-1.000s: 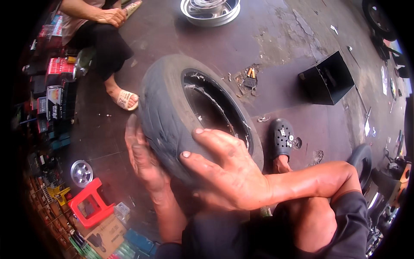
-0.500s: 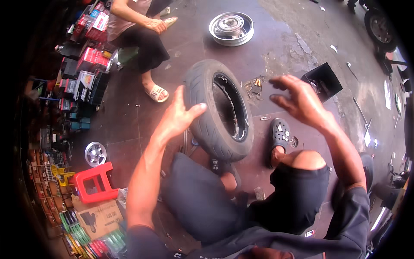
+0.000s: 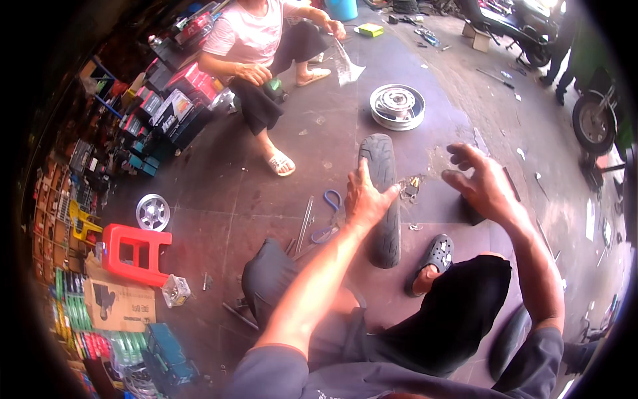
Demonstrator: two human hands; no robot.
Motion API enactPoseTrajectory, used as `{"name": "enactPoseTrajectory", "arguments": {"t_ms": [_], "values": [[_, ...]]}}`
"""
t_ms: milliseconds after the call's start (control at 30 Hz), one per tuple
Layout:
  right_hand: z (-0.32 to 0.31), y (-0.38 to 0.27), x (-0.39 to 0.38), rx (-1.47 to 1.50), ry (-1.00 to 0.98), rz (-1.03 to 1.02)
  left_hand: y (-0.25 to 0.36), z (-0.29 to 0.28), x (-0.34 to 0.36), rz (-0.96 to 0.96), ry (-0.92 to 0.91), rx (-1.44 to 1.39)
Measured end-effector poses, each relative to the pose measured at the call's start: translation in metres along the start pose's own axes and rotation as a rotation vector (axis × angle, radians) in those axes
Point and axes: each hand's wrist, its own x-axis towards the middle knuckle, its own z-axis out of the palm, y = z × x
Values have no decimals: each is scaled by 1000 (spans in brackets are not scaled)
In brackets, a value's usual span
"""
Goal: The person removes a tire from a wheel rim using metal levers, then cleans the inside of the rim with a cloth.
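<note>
A black scooter tyre (image 3: pixel 385 233) stands upright on its tread between my legs, its tread face turned toward me. My left hand (image 3: pixel 364 205) lies flat against its left side, thumb out over the tread and fingers spread. Whether it bears any weight of the tyre, I cannot tell. To the right of the tyre and apart from it, my right hand (image 3: pixel 480 183) hangs in the air, its fingers loosely curled and apart with nothing in them. Beyond the tyre a silver wheel rim (image 3: pixel 397 106) lies flat on the floor.
Small metal parts (image 3: pixel 412 189) lie just right of the tyre. Left are blue-handled scissors (image 3: pixel 332 197), thin rods (image 3: pixel 304 223), a red stool (image 3: pixel 136 256) and a small silver wheel (image 3: pixel 153 213). Another person (image 3: pixel 256 53) sits at the far left, holding a clear plastic bag (image 3: pixel 345 66).
The tyre has turned from showing its open side to standing edge-on. My left hand has stayed beside it, and my right hand remains apart. The other person now holds up a plastic bag.
</note>
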Motion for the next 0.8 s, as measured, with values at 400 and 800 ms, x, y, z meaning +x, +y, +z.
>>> {"name": "enactPoseTrajectory", "arguments": {"t_ms": [400, 800], "values": [[141, 3, 27, -287, -173, 59, -73, 1, 24, -134, -133, -871], [167, 67, 74, -2, -66, -131, -70, -44, 265, 14, 398, -572]]}}
